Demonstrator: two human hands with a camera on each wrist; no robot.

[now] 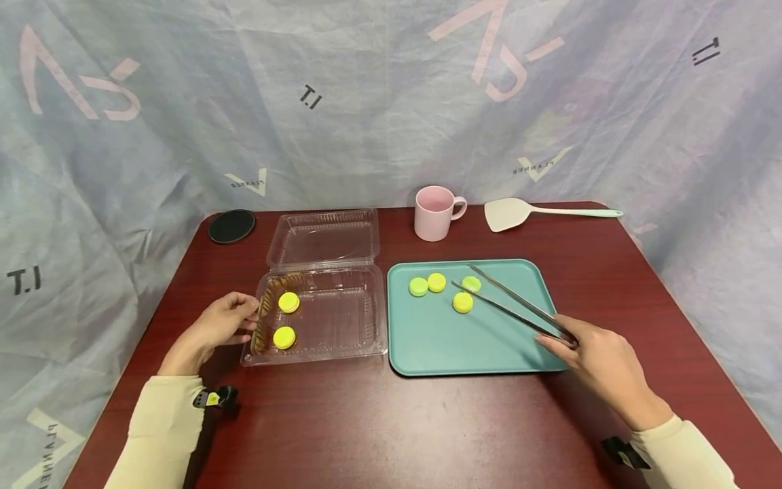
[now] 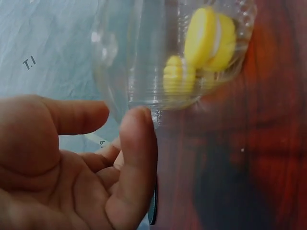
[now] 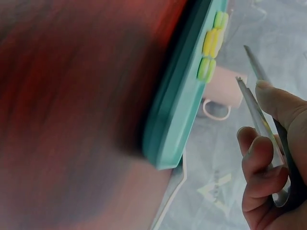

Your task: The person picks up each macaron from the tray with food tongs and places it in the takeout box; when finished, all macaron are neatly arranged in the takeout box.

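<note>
My left hand (image 1: 227, 319) is at the left rim of an open clear plastic container (image 1: 330, 312), its thumb and forefinger bent around the edge. Inside it lie two yellow macarons (image 1: 289, 302), also visible through the plastic in the left wrist view as yellow macarons (image 2: 209, 40). My right hand (image 1: 601, 360) grips metal tongs (image 1: 519, 314) over a teal tray (image 1: 464, 346). The tongs' arms stand apart, holding nothing. Below their tips sit a green macaron (image 1: 471, 284) and a yellow macaron (image 1: 463, 303). Farther left on the tray, another green macaron (image 1: 418, 286) touches a yellow macaron (image 1: 436, 282).
The container's hinged lid (image 1: 325, 238) lies folded back behind it. A pink mug (image 1: 432, 216) stands behind the tray, with a white spatula (image 1: 507, 214) to its right. At the back left corner lies a black round disc (image 1: 231, 226). A printed cloth hangs behind the table.
</note>
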